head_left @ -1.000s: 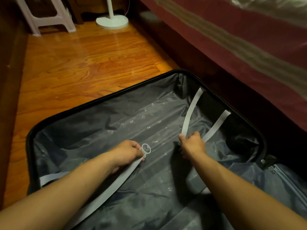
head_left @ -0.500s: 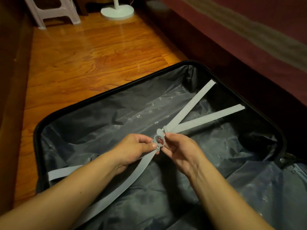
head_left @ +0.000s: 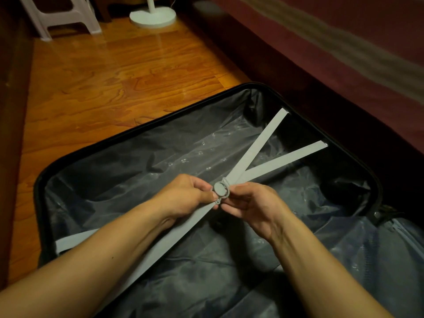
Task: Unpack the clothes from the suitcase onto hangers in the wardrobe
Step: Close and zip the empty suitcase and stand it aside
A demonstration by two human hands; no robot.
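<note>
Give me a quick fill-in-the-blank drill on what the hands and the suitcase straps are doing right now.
1. Both hands, the left hand and the right hand, pinch the round ____ where the straps meet.
2. The suitcase lies ____ on the wooden floor.
3. Beyond the hands, ____ pale straps run to the suitcase's far wall.
4. The white stool stands on the floor to the ____ of the round white stand base.

Missing words: buckle; open; two; left

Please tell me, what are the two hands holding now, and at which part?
Both hands, left hand and right hand, pinch the round buckle where the suitcase's grey straps meet, one on each side of it.
</note>
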